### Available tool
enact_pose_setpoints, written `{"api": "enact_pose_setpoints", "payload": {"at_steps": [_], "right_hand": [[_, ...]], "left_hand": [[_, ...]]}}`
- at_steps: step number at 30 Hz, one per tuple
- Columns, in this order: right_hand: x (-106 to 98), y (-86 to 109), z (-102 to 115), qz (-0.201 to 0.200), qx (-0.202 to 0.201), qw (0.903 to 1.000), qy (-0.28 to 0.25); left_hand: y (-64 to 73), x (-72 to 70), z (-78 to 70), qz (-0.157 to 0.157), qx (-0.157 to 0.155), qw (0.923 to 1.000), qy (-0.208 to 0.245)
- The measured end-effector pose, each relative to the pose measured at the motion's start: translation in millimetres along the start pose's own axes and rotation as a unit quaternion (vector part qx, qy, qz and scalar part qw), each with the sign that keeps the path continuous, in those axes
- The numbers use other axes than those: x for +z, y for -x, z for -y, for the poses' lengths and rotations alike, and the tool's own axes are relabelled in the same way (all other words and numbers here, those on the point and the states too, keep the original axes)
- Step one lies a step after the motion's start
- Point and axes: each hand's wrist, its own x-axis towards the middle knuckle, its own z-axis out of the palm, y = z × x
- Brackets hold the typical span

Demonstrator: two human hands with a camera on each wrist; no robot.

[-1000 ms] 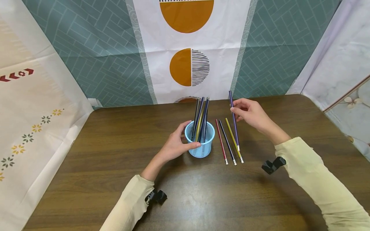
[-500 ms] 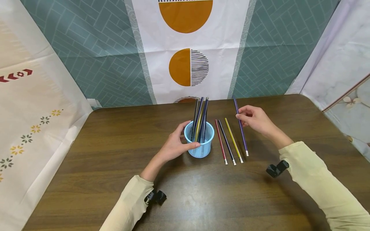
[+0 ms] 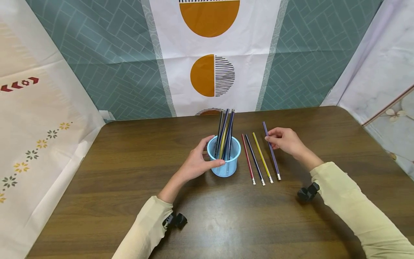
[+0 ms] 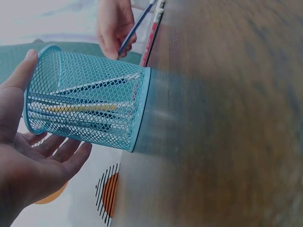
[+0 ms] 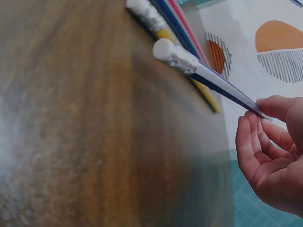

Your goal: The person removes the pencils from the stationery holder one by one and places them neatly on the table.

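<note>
We are viewing a wooden desk with a light blue mesh cup standing upright near the middle of its far edge. We are seeing the left hand gripping the cup from the left, its thumb and fingers spreading to the cup's width and curving around the wall near the rim. Several pencils are leaning inside the cup. To its right, a red pencil, a dark blue pencil and a yellow pencil are lying side by side, eraser ends pointing toward the desk's near edge. We are observing the right hand, toward the far right corner, pinching a purple pencil between thumb and fingertips. The purple pencil is occupying the row's right end; we are finding no way to tell whether it is touching the desk.
</note>
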Motion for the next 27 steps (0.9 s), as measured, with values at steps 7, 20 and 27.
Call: {"api": "enact_pose_setpoints", "payload": {"at_steps": [7, 20, 27], "right_hand": [[2.2, -2.5, -12.7, -0.008, 0.004, 0.9998, 0.016], [11.6, -7.0, -21.2, -0.013, -0.005, 0.9946, 0.103], [13.9, -7.3, -19.5, -0.017, -0.014, 0.9916, 0.127]], "left_hand": [[-0.8, 0.6, 1.7, -0.003, 0.010, 0.9999, -0.011], [0.5, -0.1, 1.4, -0.010, 0.021, 0.9989, -0.040], [0.0, -0.3, 2.3, -0.010, 0.022, 0.9990, -0.038]]}}
